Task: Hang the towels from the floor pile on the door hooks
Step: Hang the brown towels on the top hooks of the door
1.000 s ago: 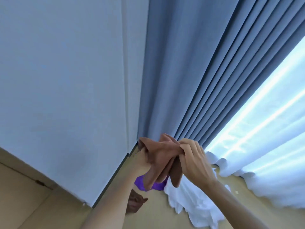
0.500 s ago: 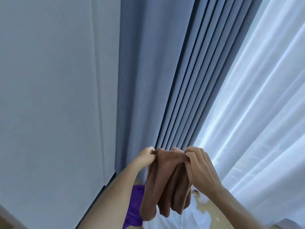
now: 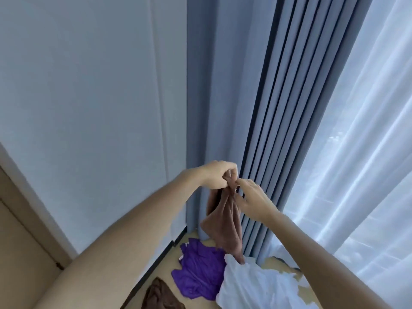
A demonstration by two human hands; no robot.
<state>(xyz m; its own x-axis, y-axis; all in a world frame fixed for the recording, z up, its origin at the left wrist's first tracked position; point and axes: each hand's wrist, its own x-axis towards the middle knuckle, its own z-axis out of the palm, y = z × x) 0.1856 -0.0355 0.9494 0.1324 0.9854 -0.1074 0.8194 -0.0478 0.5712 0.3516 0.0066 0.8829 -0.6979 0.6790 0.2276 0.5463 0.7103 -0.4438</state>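
Fingers of the left hand (image 3: 217, 175) bunch the top of a brown towel (image 3: 225, 221), and the right hand (image 3: 250, 196) pinches that gathered end just beside it. Held above the floor (image 3: 200, 236), the towel hangs long axis vertical, tail down toward a purple towel (image 3: 198, 269) and a white sheet (image 3: 256, 286) near the blue curtain (image 3: 256, 108).

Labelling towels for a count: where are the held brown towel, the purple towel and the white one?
brown towel (image 3: 225, 221), head view, hanging middle.
purple towel (image 3: 199, 270), head view, crumpled centre.
white towel (image 3: 256, 286), head view, upper folds.
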